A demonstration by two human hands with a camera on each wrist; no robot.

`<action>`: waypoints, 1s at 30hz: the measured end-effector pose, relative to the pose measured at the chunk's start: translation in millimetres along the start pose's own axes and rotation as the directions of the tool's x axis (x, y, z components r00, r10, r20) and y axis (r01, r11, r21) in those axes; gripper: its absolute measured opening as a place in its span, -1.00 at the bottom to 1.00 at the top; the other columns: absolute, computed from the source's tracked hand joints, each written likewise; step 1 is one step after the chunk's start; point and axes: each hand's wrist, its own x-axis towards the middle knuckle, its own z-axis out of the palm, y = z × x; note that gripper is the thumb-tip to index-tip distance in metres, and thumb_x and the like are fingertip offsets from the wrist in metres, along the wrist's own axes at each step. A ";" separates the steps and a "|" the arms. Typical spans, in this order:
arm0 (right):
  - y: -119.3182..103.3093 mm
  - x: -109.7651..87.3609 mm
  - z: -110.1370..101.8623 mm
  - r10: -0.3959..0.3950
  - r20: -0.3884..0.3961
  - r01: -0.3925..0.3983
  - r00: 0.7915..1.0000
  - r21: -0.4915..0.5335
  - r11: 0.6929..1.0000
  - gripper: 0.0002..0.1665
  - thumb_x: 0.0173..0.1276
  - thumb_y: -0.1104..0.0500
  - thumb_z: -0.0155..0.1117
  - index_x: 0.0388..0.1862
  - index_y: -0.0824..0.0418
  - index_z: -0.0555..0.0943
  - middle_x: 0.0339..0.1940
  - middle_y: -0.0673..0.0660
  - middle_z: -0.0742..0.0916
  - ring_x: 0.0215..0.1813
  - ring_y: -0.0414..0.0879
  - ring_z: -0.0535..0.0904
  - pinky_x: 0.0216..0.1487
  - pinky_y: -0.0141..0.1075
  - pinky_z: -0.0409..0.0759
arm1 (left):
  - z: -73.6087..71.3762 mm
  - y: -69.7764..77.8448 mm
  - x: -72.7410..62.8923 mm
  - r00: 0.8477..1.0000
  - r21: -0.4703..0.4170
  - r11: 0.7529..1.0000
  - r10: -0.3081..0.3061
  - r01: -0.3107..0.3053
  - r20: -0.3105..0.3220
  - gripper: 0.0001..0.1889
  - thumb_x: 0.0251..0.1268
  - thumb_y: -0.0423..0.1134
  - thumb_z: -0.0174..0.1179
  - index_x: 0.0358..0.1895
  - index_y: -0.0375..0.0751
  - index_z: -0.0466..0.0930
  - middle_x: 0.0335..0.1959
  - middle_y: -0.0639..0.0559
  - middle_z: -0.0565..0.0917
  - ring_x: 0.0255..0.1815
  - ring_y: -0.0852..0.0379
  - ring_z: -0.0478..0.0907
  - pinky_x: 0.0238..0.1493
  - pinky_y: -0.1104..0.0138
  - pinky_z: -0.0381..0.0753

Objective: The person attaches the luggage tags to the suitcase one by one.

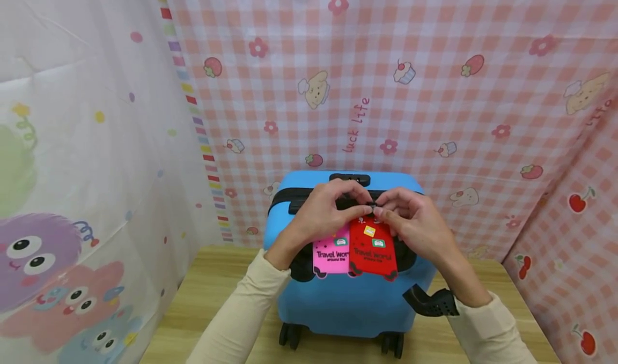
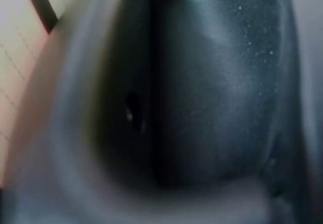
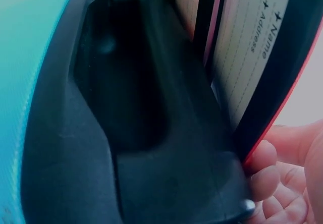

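Note:
A red luggage tag (image 1: 373, 254) hangs at the front of a blue suitcase (image 1: 345, 305), overlapping a pink luggage tag (image 1: 328, 257) on its left. Fingertips of my left hand (image 1: 325, 211) and right hand (image 1: 420, 224) meet above the red tag, pinching its small black strap (image 1: 373, 205) between thumbs and index fingers. Most of the strap is hidden by the fingers. In the right wrist view, the right hand (image 3: 285, 176) is beside the red tag's edge, and a white name and address card (image 3: 252, 47) shows on its back. Dark, blurred plastic fills the left wrist view.
The suitcase stands upright on black wheels (image 1: 392, 343) on a wood-patterned surface (image 1: 217, 283). A black panel (image 3: 60, 133) with a recess lies close to the right hand. Checked cloth (image 1: 386, 47) hangs behind, and a white printed curtain (image 1: 120, 155) is at left.

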 end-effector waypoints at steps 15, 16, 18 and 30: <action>-1.9 -11.1 -14.3 -0.030 -0.073 0.024 0.997 -0.074 0.997 -0.73 0.47 0.12 0.23 0.04 0.24 0.62 -0.32 0.17 0.66 -0.46 -0.06 0.53 -0.44 -0.32 0.59 | -10.0 -1.7 -11.2 0.997 0.143 0.990 0.028 -0.017 -0.076 -0.71 0.32 -0.17 0.31 0.07 -0.11 0.69 0.05 0.04 0.71 0.10 0.13 0.58 0.19 0.25 0.54; -1.7 -13.3 -15.9 -0.039 -0.092 0.030 0.995 -0.097 0.995 -0.73 0.48 0.11 0.22 0.04 0.22 0.62 -0.32 0.17 0.66 -0.45 -0.06 0.54 -0.44 -0.32 0.59 | -12.5 -3.0 -14.0 0.995 0.150 0.989 0.029 -0.015 -0.093 -0.68 0.31 -0.17 0.31 0.10 -0.12 0.68 0.08 0.03 0.70 0.12 0.12 0.58 0.20 0.23 0.53; -1.2 -18.8 -19.6 -0.062 -0.133 0.043 0.989 -0.142 0.989 -0.73 0.48 0.10 0.21 0.04 0.20 0.64 -0.30 0.16 0.66 -0.46 -0.07 0.54 -0.46 -0.34 0.58 | -17.9 -6.3 -20.0 0.991 0.174 0.985 0.040 -0.017 -0.127 -0.63 0.30 -0.18 0.31 0.16 -0.14 0.65 0.12 0.00 0.69 0.17 0.08 0.57 0.24 0.17 0.51; 20.4 -47.5 -44.5 -0.216 -0.303 0.098 0.928 -0.361 0.927 -0.65 0.48 0.19 0.21 0.18 0.26 0.60 -0.02 0.13 0.65 -0.09 -0.46 0.48 -0.04 -0.66 0.40 | -54.6 -29.1 -67.6 0.963 0.415 0.905 0.028 0.089 -0.270 -0.48 0.31 -0.13 0.29 0.32 -0.16 0.53 0.36 -0.22 0.49 0.46 -0.22 0.27 0.42 -0.20 0.15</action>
